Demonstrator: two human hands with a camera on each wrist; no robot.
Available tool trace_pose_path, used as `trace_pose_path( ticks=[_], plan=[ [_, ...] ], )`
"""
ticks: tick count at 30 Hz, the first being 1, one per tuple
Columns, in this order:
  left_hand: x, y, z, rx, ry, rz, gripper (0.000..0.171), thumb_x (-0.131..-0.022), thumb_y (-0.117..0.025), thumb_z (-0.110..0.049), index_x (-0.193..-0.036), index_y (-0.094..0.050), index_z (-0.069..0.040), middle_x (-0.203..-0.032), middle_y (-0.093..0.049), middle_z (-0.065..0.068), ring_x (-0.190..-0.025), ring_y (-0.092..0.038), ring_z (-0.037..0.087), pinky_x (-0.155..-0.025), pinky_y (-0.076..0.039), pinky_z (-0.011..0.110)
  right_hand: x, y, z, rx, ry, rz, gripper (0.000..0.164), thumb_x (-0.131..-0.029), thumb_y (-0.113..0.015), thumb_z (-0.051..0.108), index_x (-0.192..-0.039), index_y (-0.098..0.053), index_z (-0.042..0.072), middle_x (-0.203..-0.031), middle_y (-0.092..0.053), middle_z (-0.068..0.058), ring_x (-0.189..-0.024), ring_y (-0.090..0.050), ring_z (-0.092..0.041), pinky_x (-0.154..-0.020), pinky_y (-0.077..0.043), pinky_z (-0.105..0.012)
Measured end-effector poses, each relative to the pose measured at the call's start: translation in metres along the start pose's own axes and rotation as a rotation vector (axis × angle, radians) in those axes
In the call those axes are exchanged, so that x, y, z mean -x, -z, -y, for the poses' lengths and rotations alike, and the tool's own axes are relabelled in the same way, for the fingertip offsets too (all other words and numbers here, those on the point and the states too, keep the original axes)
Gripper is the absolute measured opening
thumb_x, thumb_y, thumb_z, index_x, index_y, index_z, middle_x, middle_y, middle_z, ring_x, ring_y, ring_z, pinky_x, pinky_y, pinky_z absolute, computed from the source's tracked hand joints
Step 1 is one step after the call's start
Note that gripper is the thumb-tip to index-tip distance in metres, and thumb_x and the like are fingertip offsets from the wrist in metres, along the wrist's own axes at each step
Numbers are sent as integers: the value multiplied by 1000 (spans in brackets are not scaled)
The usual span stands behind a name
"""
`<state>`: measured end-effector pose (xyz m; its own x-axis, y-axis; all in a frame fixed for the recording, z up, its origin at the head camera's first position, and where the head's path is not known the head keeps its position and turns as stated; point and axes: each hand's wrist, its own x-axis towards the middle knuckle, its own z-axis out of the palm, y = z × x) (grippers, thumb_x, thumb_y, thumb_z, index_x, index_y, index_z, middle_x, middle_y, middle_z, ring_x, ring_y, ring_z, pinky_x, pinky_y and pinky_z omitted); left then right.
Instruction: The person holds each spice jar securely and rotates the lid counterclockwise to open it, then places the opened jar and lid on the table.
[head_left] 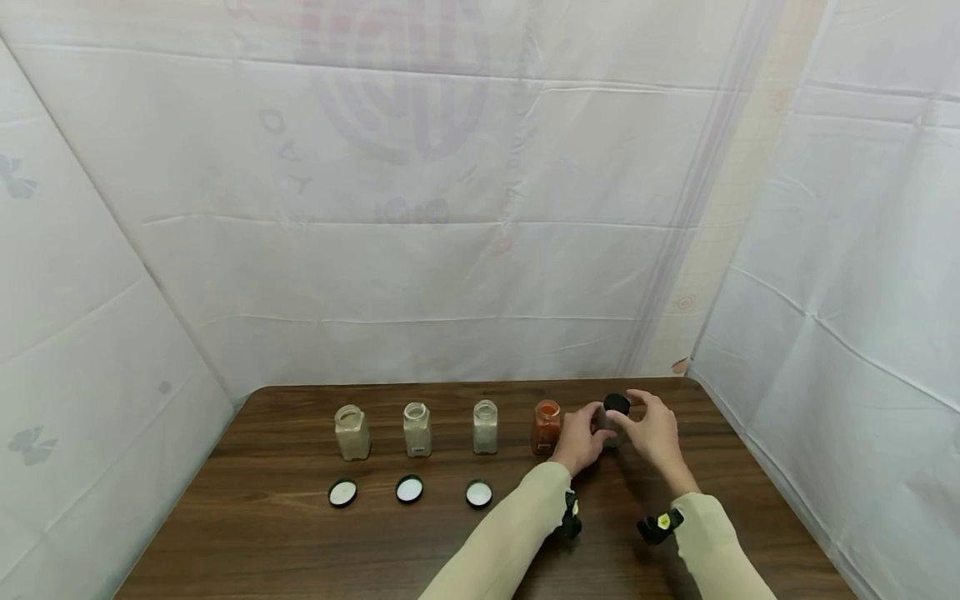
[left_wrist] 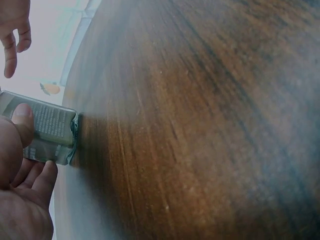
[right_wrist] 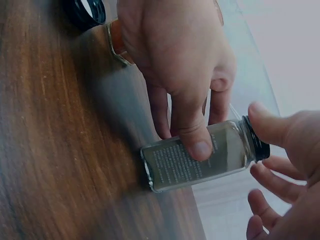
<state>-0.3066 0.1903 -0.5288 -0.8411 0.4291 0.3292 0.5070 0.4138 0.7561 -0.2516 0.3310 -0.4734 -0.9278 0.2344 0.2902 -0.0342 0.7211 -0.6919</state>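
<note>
My left hand [head_left: 580, 439] grips a glass spice jar [right_wrist: 227, 145] round its body at the right end of a row of jars. Printed text runs along the jar's side, and a black lid [head_left: 617, 403] sits on its neck. With thumb and fingertips, my right hand [head_left: 654, 429] pinches that lid from the right. In the right wrist view the thumb lies on one side of the lid and a fingertip on the other. Close to the left of my left hand stands an uncapped jar of orange-red powder [head_left: 546, 429].
Farther left stand three uncapped jars of pale powder: a left one [head_left: 352, 433], a middle one [head_left: 417, 432] and a right one [head_left: 485, 429]. Black lids with white insides [head_left: 478, 494] lie before them. Another lid [right_wrist: 89, 12] lies near the orange-red jar. White sheeting [head_left: 450, 250] surrounds the brown table [head_left: 262, 542].
</note>
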Motion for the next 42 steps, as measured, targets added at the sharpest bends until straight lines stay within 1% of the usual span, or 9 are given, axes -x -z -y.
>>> trace_pose_path(
  ticks=[2, 6, 16, 20, 27, 32, 36, 39, 42],
  plan=[
    [0, -1, 1, 0, 2, -4, 32, -95, -76, -21, -125, -68, -14, -110, -74, 3, -96, -70, 12, -80, -56, 24, 1, 0, 0, -4, -39, -21, 58, -92, -80, 26, -134, -58, -8, -126, -63, -30, -116, -58, -48, -97, -46, -60],
    [-1, -2, 0, -6, 15, -3, 34, -95, -76, -22, -127, -67, -15, -111, -73, 2, -96, -69, 11, -81, -55, 23, 2, -3, -1, -6, -89, -74, 54, -90, -82, 29, -127, -63, -6, -120, -67, -29, -113, -58, -48, -97, -44, -60],
    [-1, -3, 0, -19, 20, -3, 37, -95, -76, -23, -130, -67, -14, -121, -72, 4, -107, -69, 14, -86, -56, 25, 3, -11, -1, -9, -90, -124, 47, -90, -82, 25, -121, -64, -6, -115, -67, -29, -112, -59, -48, -95, -44, -59],
    [-1, -2, -1, -18, 28, 7, 36, -95, -76, -23, -129, -67, -14, -119, -73, 3, -105, -69, 13, -86, -56, 25, 3, -11, -1, -13, -56, -100, 44, -94, -78, 21, -125, -64, -7, -121, -64, -31, -115, -57, -49, -99, -44, -60],
    [-1, 0, -1, -15, 25, 9, 37, -95, -76, -22, -129, -67, -12, -116, -74, 4, -105, -70, 14, -86, -56, 25, 2, -8, -3, 19, 1, 14, 42, -100, -66, 11, -138, -58, -6, -128, -55, -32, -96, -50, -43, -83, -40, -56],
    [0, -1, -1, -16, 15, 9, 39, -95, -77, -22, -130, -67, -11, -116, -74, 5, -104, -70, 15, -85, -56, 24, 1, -7, -4, 21, -7, 53, 43, -102, -63, 9, -142, -55, -5, -134, -52, -32, -107, -48, -46, -82, -40, -56],
    [0, 0, 0, -20, 22, 4, 39, -94, -77, -22, -131, -67, -11, -115, -74, 4, -103, -70, 12, -86, -56, 24, 1, -6, -4, 39, 6, 70, 50, -101, -65, 12, -146, -51, -5, -135, -52, -32, -102, -51, -43, -80, -40, -54],
    [-1, 0, 0, -19, 22, 2, 38, -95, -77, -22, -130, -67, -12, -111, -74, 3, -96, -69, 11, -82, -55, 23, 1, -5, -3, 41, 19, 49, 58, -98, -71, 15, -147, -48, -6, -132, -55, -31, -96, -53, -41, -86, -40, -56],
    [-1, 1, 0, -18, 19, 1, 35, -95, -77, -22, -127, -68, -13, -108, -74, 2, -93, -69, 10, -80, -55, 23, 2, -5, -1, 4, 2, -1, 61, -94, -77, 19, -143, -52, -7, -129, -58, -30, -105, -55, -44, -98, -38, -60]
  ],
)
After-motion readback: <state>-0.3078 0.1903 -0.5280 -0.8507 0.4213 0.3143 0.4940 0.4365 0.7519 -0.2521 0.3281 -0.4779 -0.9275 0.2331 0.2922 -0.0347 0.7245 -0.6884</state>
